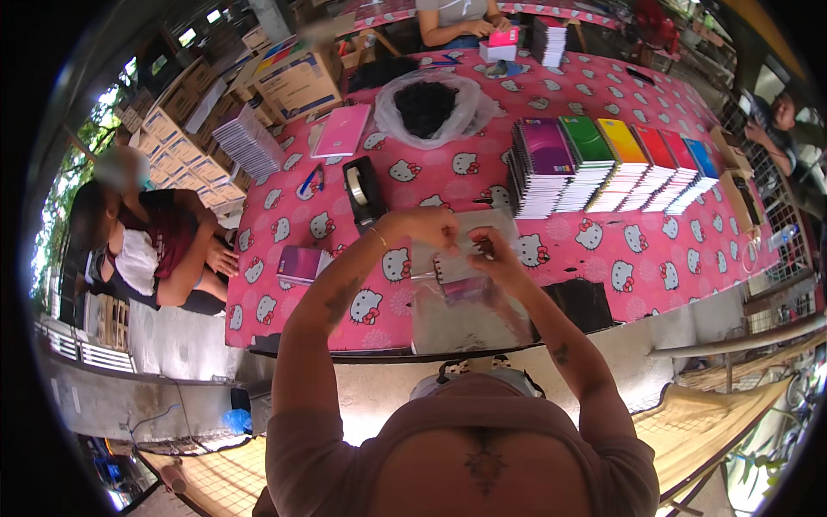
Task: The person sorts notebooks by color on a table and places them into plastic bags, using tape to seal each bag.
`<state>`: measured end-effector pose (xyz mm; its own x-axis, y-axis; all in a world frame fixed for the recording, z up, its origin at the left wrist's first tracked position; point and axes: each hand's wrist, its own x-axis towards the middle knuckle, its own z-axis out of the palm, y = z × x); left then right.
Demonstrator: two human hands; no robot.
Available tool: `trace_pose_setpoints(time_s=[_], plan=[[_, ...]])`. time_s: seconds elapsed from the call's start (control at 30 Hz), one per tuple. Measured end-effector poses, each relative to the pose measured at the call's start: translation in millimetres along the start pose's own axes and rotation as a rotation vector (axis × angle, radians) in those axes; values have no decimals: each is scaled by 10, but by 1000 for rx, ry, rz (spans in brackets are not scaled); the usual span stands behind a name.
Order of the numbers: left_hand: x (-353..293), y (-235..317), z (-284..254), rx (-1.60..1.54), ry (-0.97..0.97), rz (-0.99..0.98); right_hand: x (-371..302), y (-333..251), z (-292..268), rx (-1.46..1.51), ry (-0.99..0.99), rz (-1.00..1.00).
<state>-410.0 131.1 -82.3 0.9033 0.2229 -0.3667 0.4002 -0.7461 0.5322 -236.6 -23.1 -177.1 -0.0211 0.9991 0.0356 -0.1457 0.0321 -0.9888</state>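
a spiral-bound notebook with a purple cover (465, 289) is found at the near middle of the surface (646, 250), directly below the two hands, on a pale glossy board (444, 327). its cover is partly blurred by reflections, and clear film appears to be laid about it.

left hand (438, 229): held above the board, just beyond the notebook; fingers curled in toward the thumb. right hand (498, 256): placed just right of it, thumb and forefinger bent toward each other, the other fingers loosely folded. whether anything thin is pinched by either hand cannot be told.

near the left forearm, a small purple notebook (300, 265) is laid flat; farther off, a black tape dispenser (363, 194) is seen. a pink notebook (343, 131) is placed beyond that. to the right, notebooks are stacked in a row: purple (544, 172), green, yellow, two reddish and blue. a clear bag with black contents (426, 109) is set at the centre rear.

the surface is covered in pink cat-print sheeting. cardboard boxes (297, 82) are piled at the far left. at the far edge, a pink-red item (503, 37) is handled by a co-worker (455, 21); another person (164, 241) is seated at left.
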Motion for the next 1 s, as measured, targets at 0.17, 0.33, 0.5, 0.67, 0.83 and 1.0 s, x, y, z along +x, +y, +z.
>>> trace_pose_setpoints(time_s=[0.17, 0.33, 0.5, 0.67, 0.83, 1.0], plan=[[62, -843, 1152, -1125, 179, -152, -36, -61, 148, -116, 31, -118], [-79, -87, 810, -296, 619, -124, -42, -71, 108, 17, 5, -107], [-257, 1093, 933, 566, 962, -70, -354, -115, 134, 293, 355, 101], [-215, 885, 951, 107, 841, -219, -829, 749, 108, 549, -225, 564], [-355, 684, 1540, -713, 1051, -178, -779, -58, 186, 845, 51, 193], [-333, 449, 2087, -995, 1257, -10, -520, -45, -260, -160, -64, -90]])
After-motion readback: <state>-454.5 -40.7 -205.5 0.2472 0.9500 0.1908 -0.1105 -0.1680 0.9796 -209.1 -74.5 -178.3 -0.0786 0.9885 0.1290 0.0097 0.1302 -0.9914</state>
